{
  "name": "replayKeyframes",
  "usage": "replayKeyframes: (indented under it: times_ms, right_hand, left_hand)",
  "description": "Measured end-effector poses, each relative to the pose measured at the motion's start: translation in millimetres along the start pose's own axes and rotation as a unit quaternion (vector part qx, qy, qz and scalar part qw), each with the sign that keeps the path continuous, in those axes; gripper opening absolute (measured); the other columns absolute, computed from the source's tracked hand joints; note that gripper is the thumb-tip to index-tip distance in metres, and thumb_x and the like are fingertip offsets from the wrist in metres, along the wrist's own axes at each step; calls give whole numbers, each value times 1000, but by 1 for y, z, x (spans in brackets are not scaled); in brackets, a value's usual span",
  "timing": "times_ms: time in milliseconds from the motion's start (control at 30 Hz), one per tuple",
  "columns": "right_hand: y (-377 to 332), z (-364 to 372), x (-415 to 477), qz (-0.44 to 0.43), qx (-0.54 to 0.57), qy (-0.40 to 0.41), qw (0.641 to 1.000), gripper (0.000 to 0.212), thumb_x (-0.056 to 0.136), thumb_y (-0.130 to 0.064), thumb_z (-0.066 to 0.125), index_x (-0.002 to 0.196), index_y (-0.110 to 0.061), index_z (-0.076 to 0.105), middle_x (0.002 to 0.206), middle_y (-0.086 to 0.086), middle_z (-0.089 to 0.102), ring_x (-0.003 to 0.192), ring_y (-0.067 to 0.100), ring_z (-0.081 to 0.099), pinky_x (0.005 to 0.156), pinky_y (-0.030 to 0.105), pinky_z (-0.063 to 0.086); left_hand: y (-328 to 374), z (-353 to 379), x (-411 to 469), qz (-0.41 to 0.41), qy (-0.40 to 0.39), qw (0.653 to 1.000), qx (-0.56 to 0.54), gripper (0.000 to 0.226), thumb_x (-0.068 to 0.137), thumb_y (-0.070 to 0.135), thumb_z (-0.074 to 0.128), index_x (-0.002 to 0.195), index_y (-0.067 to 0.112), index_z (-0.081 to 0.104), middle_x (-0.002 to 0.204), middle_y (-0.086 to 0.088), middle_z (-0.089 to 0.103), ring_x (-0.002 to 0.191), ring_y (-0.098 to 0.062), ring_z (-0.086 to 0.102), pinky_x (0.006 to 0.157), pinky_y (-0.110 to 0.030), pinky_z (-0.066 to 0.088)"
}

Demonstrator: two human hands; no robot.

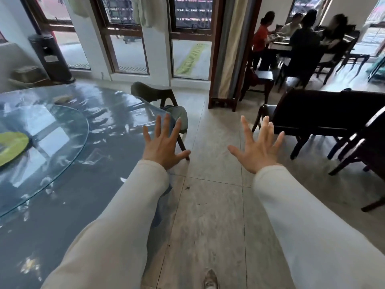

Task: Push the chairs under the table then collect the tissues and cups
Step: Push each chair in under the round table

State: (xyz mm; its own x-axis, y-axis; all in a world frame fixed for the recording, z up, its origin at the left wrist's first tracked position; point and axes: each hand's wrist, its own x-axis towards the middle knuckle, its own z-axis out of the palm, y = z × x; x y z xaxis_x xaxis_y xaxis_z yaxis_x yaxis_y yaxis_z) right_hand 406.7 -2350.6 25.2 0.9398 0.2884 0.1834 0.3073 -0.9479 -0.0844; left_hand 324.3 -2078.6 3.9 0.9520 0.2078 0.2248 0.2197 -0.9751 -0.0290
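Note:
A round table (pixel 87 167) covered in clear plastic fills the left side, with a glass turntable (pixel 68 130) on top. A dark wooden chair (pixel 154 94) stands at the table's far right edge, its seat partly tucked under the cover. My left hand (pixel 164 144) is stretched out with fingers spread, in front of that chair and over the table's edge, holding nothing. My right hand (pixel 258 149) is also spread wide, above the tiled floor, empty. A crumpled tissue (pixel 62 98) lies on the far part of the table.
A green plate (pixel 10 146) sits on the turntable. A dark square table (pixel 329 113) with dark chairs (pixel 358 151) stands to the right. Several people sit at a table (pixel 279 45) in the back room. A tiled aisle (pixel 208 205) runs between the tables.

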Motion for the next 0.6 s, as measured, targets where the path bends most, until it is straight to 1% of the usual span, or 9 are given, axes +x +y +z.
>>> replayKeyframes:
  times_ms: [67,167,367,533,600]
  right_hand:
    - [10,8,50,-12,-11,0,1000,91,88,-79,31,152,-43,-22,159,24,-25,150,40,-15,116,64,-10]
    - [22,16,126,-16,-6,-2,1000,91,88,-79,32,152,-42,-21,160,24,-23,150,42,-13,117,64,-9]
    - [26,34,256,-31,13,-15,999,89,89,-76,34,153,-43,-19,160,24,-23,150,40,-15,116,64,-10]
    - [18,73,364,-42,21,-29,998,88,91,-74,36,153,-42,-18,160,26,-21,149,42,-15,116,65,-10]
    - [13,90,411,-40,17,-30,999,88,91,-74,35,153,-43,-19,160,26,-21,149,42,-16,115,65,-12]
  left_hand:
    - [5,11,43,-14,-6,1000,6,106,81,84,38,155,33,-18,165,-8,-21,150,-38,-20,111,-67,-12]
    - [10,22,107,-38,-11,999,2,103,83,82,38,156,33,-15,165,-9,-19,151,-38,-17,113,-68,-7]
    - [5,49,220,-62,-40,997,-5,100,85,80,37,156,32,-15,165,-10,-19,151,-38,-17,114,-69,-5]
    - [-13,91,325,-63,-54,997,-8,101,85,81,35,155,32,-18,164,-10,-22,150,-37,-20,115,-72,1]
    - [-23,104,373,-61,-52,997,-12,102,85,80,37,155,33,-19,164,-10,-23,150,-37,-21,115,-72,0]
